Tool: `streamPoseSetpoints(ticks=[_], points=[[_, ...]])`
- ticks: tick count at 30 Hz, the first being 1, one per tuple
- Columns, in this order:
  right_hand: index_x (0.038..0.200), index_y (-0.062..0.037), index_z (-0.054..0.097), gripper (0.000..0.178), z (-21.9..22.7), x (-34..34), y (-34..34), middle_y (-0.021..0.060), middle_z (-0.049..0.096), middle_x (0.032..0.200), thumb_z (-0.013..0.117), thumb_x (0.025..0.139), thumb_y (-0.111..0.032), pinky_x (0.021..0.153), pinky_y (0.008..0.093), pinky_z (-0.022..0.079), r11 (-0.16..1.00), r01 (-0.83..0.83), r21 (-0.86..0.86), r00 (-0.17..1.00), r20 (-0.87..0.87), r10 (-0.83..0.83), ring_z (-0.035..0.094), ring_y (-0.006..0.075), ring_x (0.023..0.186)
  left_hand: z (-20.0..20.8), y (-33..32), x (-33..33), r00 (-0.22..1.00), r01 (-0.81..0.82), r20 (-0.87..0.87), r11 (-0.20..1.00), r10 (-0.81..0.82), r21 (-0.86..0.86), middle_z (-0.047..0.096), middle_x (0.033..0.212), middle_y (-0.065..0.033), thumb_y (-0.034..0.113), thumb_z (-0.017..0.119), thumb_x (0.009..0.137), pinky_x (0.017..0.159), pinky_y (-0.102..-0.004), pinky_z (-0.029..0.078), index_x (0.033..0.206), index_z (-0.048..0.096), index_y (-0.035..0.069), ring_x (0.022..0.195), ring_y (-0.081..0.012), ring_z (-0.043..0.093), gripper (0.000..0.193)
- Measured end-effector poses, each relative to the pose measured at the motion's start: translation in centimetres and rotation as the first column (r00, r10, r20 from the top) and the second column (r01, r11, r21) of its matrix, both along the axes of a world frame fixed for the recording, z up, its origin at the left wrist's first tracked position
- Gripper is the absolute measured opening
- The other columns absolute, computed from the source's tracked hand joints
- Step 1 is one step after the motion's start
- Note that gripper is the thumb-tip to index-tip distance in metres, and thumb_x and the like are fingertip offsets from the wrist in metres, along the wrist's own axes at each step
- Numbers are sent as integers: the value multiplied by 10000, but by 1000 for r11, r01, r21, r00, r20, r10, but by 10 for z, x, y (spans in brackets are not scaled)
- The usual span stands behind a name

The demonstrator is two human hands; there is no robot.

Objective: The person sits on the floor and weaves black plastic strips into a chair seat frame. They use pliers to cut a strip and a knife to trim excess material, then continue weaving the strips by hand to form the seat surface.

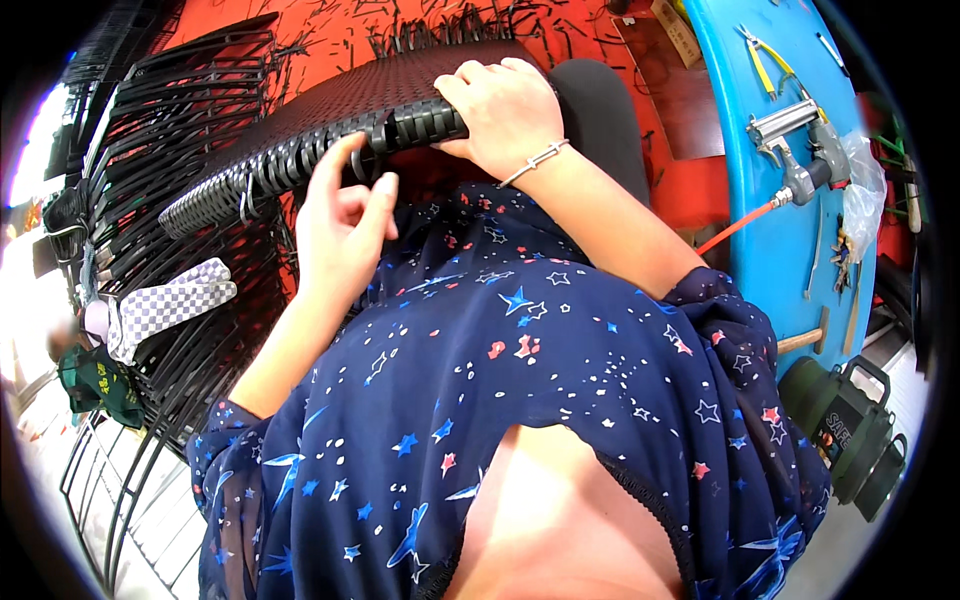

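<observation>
A dark woven wicker panel (330, 105) with a thick black wrapped edge slopes across in front of me. My right hand (512, 112) grips this edge at its right end, fingers over the top and thumb underneath. Just left of it, my left hand (345, 225) has its index finger raised against the edge, beside a loose loop of flat black strip (376, 135). The left thumb stands apart from the index finger, the other fingers are curled, and nothing shows between them. Part of the panel's underside is hidden by my hands and clothing.
At right, a blue table (745, 255) carries yellow-handled pliers (765, 70), an air stapler (800, 150) on a red hose (735, 228) and a clear plastic bag (862, 190). A dark green case (840, 425) stands below. Black metal frames (180, 130) are stacked at left; strip scraps litter the red floor (340, 22).
</observation>
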State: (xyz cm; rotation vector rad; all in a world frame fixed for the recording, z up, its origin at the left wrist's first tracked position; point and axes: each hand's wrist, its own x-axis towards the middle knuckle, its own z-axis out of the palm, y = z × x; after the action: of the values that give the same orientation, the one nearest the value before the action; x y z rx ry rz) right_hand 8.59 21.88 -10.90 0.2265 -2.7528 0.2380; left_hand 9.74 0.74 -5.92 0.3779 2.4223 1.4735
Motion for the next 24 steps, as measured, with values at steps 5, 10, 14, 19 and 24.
streamPoseSetpoints(ticks=[5, 10, 14, 19, 24], points=[[923, -124, 646, 438, -1, 3, -1, 34, 648, 873, 830, 651, -413, 848, 338, 443, 1000, -6, -3, 1000, -13, 6, 656, 191, 855, 8, 9, 6, 964, 266, 62, 953, -260, -147, 598, 599, -6, 135, 540, 989, 518, -205, 414, 1448, 345, -28, 499, -50, 504, 524], [929, -118, 648, 448, -1, 2, -3, 37, 655, 877, 823, 659, -430, 854, 345, 443, 1000, -31, -1, 999, -27, 31, 657, 193, 855, -21, 13, 5, 946, 209, -147, 892, -288, -401, 636, 578, -83, 212, 555, 981, 560, -298, 483, 1478, 234, -64, 488, -161, 587, 653], [926, -119, 648, 447, -2, -1, -3, 42, 659, 878, 818, 669, -442, 855, 348, 443, 1000, -18, 18, 1000, 0, 18, 659, 195, 852, -15, 25, -4, 951, 138, -134, 770, -279, -623, 637, 573, -101, 239, 574, 969, 613, -333, 515, 1474, 214, -82, 526, -220, 631, 698], [943, -129, 642, 438, 0, 0, -5, 41, 652, 875, 817, 673, -426, 860, 346, 445, 1000, -15, 9, 1000, 26, 15, 655, 197, 855, 4, 26, -20, 938, -66, 342, 998, 62, 1, 567, 563, -23, 236, 574, 976, 406, -187, 363, 1355, 484, -60, 408, -65, 469, 488], [982, -133, 631, 454, -3, 0, -3, 39, 634, 884, 830, 658, -382, 877, 354, 449, 1000, -23, -6, 999, 43, 23, 647, 202, 865, -8, 30, -36, 743, -314, 650, 941, 159, 128, 429, 513, 23, 240, 545, 953, 421, -241, 351, 1081, 585, 14, 393, -58, 318, 262]])
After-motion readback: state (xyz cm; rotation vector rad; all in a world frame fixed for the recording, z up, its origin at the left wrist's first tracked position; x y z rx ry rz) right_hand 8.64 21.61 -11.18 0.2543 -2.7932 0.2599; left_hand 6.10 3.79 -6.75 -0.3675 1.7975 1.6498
